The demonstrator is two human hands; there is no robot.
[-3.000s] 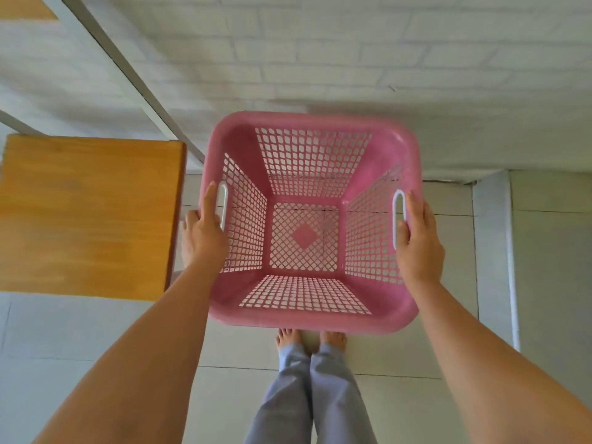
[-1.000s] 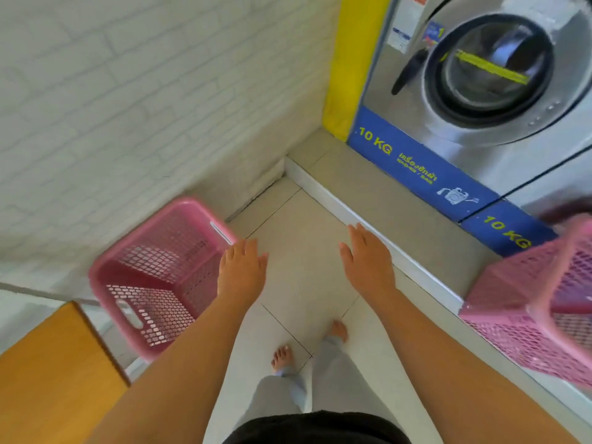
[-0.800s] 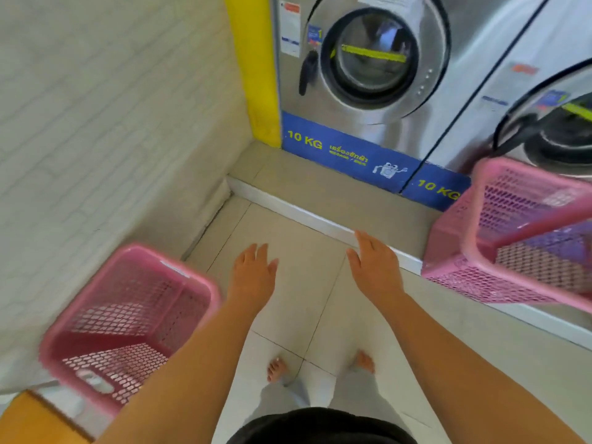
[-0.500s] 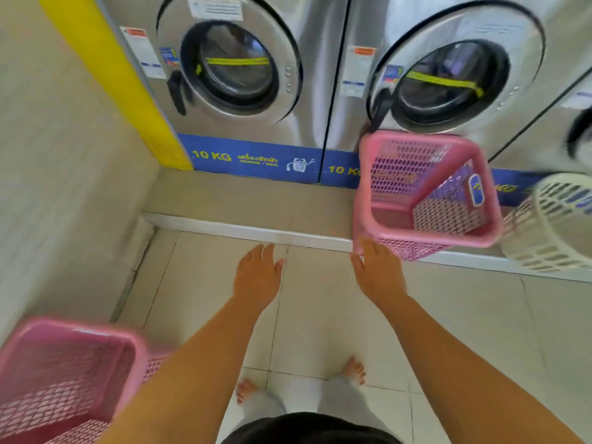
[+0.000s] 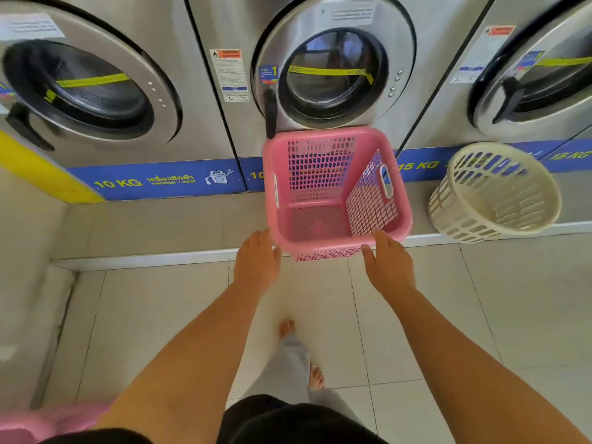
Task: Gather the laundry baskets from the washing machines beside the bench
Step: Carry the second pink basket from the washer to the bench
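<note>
A pink square laundry basket [image 5: 333, 190] stands empty on the raised ledge in front of the middle washing machine [image 5: 333, 75], its near side hanging over the ledge's edge. My left hand [image 5: 256, 261] is open just left of its near corner, close to the rim. My right hand [image 5: 387, 264] is open at its near right corner, fingertips at the rim. Neither hand grips it. A cream round basket [image 5: 493, 193] leans tilted on the ledge to the right. The edge of another pink basket [image 5: 41, 421] shows at the bottom left corner.
Three steel front-loading washers line the back, with a blue strip marked 10 KG and 15 KG below them. A white-edged step [image 5: 144, 259] separates the ledge from the tiled floor. A yellow panel [image 5: 35, 168] stands at the left. My bare feet are on the tiles.
The view has swung right from the bench corner to the washers. The first pink basket, let go, has slid to the bottom left. Both empty hands have moved forward to the second pink basket.
</note>
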